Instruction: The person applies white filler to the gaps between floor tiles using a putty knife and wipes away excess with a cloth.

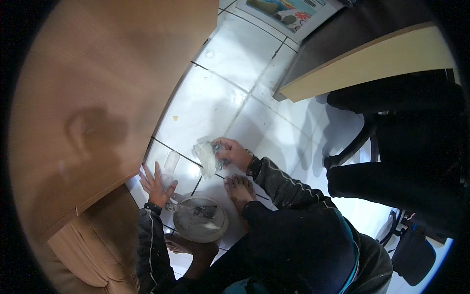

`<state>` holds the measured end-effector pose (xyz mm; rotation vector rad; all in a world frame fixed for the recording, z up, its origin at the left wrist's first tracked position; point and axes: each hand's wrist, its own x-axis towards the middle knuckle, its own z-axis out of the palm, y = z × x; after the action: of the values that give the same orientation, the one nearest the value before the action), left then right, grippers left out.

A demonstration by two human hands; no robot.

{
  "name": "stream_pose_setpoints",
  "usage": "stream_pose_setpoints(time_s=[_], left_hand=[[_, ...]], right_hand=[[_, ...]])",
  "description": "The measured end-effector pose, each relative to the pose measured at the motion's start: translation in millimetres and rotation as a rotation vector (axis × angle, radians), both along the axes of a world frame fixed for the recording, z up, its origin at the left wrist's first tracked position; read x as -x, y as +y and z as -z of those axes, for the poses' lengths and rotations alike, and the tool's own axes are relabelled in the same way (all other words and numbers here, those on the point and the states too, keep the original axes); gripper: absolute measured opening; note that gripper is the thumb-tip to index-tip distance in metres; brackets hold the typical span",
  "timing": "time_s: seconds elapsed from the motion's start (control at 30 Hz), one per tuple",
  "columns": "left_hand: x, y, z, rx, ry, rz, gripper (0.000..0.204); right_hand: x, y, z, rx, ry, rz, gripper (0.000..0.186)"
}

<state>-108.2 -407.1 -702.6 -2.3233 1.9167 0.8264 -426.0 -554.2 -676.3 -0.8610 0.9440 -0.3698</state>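
Low over the white tiled floor [232, 73], my right hand [231, 151] grips a crumpled grey-and-white rag [205, 158]. My left hand [155, 183] has its fingers spread, near the foot of the wooden panel and just above a grey bucket [200, 230] that contains grey-white material and a tool [174, 207] with a smeared handle. A pale, indistinct smear [171, 161] lies on the tile between my hands. My bare feet [239, 191] are either side of the bucket.
A large wooden panel [88, 73] fills the upper left, with brown upholstery [98, 245] below it. At the right stand a dark desk with a cream edge [367, 59] and black wheeled chairs [391, 176]. A framed picture [284, 14] rests at the top.
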Motion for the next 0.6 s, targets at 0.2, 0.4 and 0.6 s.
stream_pose_setpoints(time_s=[0.2, 0.4, 0.6], left_hand=[[-1, 1, -5, 0.0, 0.038, -0.007, 0.104], [1, 0, -13, -0.007, 0.078, -0.013, 0.104], [0, -2, -5, -0.005, 0.065, -0.003, 0.104]], right_hand=[[16, 5, 9, -0.003, 0.014, 0.155, 0.036], [87, -38, -25, 0.793, 0.824, 0.168, 0.039], [112, -62, 15, 1.148, 1.341, -0.121, 0.047]])
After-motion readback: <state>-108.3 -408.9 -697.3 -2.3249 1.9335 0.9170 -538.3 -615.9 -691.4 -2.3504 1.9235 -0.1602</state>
